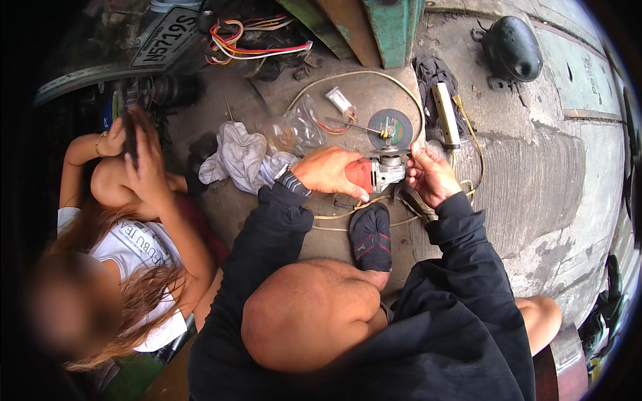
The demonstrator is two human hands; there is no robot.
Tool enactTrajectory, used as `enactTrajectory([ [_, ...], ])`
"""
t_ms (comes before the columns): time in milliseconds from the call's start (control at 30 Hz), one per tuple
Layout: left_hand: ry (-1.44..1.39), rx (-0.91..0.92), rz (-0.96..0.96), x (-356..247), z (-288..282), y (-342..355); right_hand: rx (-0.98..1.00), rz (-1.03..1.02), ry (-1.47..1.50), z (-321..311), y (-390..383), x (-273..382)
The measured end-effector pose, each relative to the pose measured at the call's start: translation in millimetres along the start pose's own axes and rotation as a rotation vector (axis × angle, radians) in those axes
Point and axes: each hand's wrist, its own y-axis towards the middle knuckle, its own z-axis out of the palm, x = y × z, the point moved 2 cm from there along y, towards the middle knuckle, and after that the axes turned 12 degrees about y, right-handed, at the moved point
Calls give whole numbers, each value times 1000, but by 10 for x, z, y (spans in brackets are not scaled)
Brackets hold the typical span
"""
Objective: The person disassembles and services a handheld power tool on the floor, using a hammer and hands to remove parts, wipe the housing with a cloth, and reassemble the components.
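My left hand [324,168] grips the red angle grinder [361,175], whose metal head points right. My right hand [433,175] has curled fingers pinched at the head's upper right, near its spindle flange; what they hold is too small to make out. Just above, a dark cutting disc [392,122] lies with a thin metal tool with a yellow part [361,127] across it. Left of these are a white packet [340,100], a clear plastic bag [301,120] and pale rags [234,154].
A co-worker [154,254] sits at left, hands [134,144] on a dark piece. Coloured wires [241,50] lie behind, near green metal posts [394,30]. At right are a power strip [445,115], a dark round tank [511,49] and concrete floor [515,187]. Yellow cord [328,215] loops around.
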Motion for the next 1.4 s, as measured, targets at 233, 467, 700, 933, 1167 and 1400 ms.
enactTrajectory([
  [233, -11, -114, 23, 48, 9, 95, -24, -67, -23, 111, 4, 108],
  [467, -102, -97, 27, 72, 51, 143, -125, -190, -399, 165, 36, 99],
  [700, -118, -72, 32, 159, 147, 275, -133, -121, -234, 99, 41, 149],
  [933, -145, -75, -28, 106, 169, 387, -264, -242, -430, 196, 100, 173],
  [1167, -126, -121, -25, 148, 245, 433, -292, -210, -310, 55, 208, 147],
  [1400, -168, -157, -48, 218, 249, 365, -257, -198, -336, 140, 300, 121],
])
